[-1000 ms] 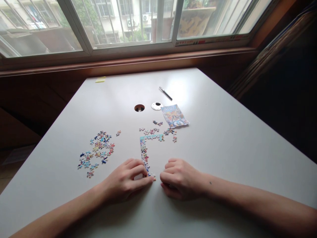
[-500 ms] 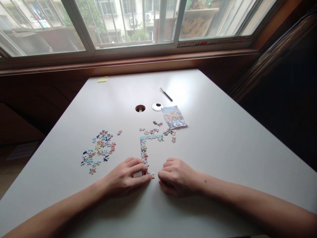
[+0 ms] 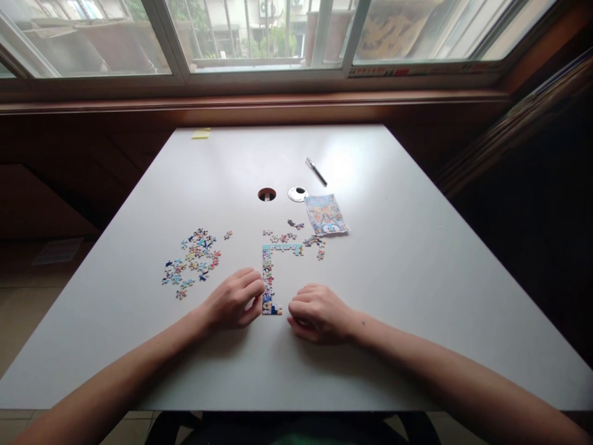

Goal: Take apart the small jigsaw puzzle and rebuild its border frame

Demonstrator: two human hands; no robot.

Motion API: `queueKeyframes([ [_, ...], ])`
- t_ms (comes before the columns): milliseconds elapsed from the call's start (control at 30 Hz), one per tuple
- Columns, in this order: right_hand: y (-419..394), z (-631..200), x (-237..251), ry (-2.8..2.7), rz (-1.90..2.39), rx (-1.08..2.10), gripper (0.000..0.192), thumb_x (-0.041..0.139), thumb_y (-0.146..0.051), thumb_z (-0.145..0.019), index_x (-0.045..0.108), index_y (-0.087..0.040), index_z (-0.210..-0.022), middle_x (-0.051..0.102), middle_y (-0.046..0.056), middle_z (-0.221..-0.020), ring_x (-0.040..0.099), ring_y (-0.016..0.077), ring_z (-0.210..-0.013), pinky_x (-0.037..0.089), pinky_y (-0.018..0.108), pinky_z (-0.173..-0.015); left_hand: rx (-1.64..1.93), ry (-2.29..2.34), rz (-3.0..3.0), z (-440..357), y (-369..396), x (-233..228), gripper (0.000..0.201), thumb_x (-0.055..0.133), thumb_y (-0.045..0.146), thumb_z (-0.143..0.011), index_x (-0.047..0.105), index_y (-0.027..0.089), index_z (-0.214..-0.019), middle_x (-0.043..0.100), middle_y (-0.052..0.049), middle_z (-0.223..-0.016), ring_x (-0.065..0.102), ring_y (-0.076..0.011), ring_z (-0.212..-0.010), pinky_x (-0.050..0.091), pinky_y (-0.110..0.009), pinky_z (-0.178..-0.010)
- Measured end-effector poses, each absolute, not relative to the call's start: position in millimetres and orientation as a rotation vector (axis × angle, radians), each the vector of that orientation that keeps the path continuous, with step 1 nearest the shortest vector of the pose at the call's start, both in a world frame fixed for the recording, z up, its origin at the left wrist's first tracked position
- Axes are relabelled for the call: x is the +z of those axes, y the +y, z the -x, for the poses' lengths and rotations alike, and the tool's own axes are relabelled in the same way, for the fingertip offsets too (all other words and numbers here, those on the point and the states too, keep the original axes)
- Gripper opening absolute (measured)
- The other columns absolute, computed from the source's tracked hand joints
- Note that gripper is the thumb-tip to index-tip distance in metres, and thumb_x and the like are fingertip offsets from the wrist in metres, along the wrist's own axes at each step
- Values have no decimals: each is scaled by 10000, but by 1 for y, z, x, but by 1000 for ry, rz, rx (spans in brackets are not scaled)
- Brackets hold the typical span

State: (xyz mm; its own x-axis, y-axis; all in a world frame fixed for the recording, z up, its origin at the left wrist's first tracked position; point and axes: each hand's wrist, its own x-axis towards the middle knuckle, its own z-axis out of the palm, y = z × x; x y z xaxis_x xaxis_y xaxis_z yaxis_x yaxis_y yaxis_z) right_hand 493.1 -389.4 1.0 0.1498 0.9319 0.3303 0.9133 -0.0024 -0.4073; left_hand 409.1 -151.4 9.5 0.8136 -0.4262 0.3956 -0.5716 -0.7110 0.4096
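Note:
A partly joined jigsaw puzzle (image 3: pixel 267 272) lies on the white table, a strip down its left side with short arms at top and bottom. My left hand (image 3: pixel 238 298) is at the left edge of this strip, its fingers curled in towards the thumb; no piece shows in it. Just right of the bottom corner, my right hand (image 3: pixel 319 313) rests in a loose fist, and whatever its fingertips may hold is hidden. Left of the puzzle is a spread of loose puzzle pieces (image 3: pixel 197 256). More loose pieces (image 3: pixel 283 237) lie above the top arm and by its right end.
A picture sheet (image 3: pixel 327 215) lies beyond the puzzle, touching a round metal cover (image 3: pixel 298 194). Left of that is a round hole (image 3: pixel 267 194) in the table (image 3: pixel 393 259). A pen (image 3: pixel 317 172) and a yellow sticky note (image 3: pixel 201 133) are farther back, below the window.
My left hand has drawn back left from the puzzle's bottom corner, uncovering it, and its fingers have curled in. My right hand stays in a fist beside the corner. The view has tilted down.

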Motion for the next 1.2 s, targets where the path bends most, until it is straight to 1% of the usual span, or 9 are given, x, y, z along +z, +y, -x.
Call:
queueKeyframes([
  [167,-393,-495,6,-1630,1924,96,295,467,-214,-883,333,-221,-620,406,-40,-561,290,118,-535,283,264,-580,270,-504,-2335,-410,-145,15,110,425,98,-815,406,206,-805,433,-25,-790,413,-170,-730,409,-294,-663],
  [267,-403,-503,8,-1575,1959,124,275,488,-168,-863,354,-218,-628,400,-36,-574,292,122,-553,259,270,-575,215,-465,-2299,-409,-141,16,95,422,112,-824,415,206,-835,456,-30,-817,435,-166,-743,429,-295,-684],
  [367,-416,-516,6,-1575,1994,101,321,487,-163,-884,315,-218,-619,365,-38,-565,275,122,-547,243,272,-556,230,-490,-2320,-406,-142,16,88,480,144,-836,456,202,-897,524,-58,-911,492,-189,-849,463,-329,-786],
  [500,-424,-525,2,-1641,1914,167,341,488,-194,-920,295,-224,-642,359,-39,-579,264,127,-552,274,277,-578,242,-579,-2473,-402,-144,16,356,620,255,-811,511,198,-1144,573,-119,-1202,508,-273,-1126,418,-445,-995],
  [600,-426,-526,2,-1694,1878,191,339,479,-202,-937,306,-228,-646,373,-35,-588,284,131,-558,295,280,-600,196,-628,-2573,-401,-145,15,548,676,369,-805,494,209,-1297,517,-148,-1371,428,-336,-1299,365,-497,-1064],
  [667,-426,-527,3,-1682,1878,206,343,477,-204,-941,310,-230,-644,373,-36,-591,294,131,-558,297,276,-598,191,-663,-2590,-401,-144,15,581,693,393,-803,500,215,-1321,505,-152,-1406,414,-342,-1328,363,-496,-1076],
  [933,-426,-529,4,-1678,1877,202,340,481,-208,-939,317,-228,-642,355,-45,-593,288,126,-561,275,271,-584,243,-693,-2505,-403,-143,19,290,658,255,-837,597,222,-1119,593,-116,-1252,505,-279,-1180,412,-450,-1011],
  [1067,-426,-529,1,-1666,1880,199,336,479,-214,-939,311,-226,-648,352,-45,-597,280,126,-567,276,269,-588,252,-577,-2453,-403,-142,19,141,599,173,-853,568,196,-988,582,-92,-1053,521,-224,-997,446,-400,-921],
  [1200,-426,-529,1,-1656,1869,212,332,489,-212,-930,295,-226,-661,350,-47,-603,274,125,-572,276,267,-592,191,-548,-2395,-403,-141,16,108,540,109,-847,497,194,-897,563,-67,-942,507,-197,-897,448,-345,-831],
])
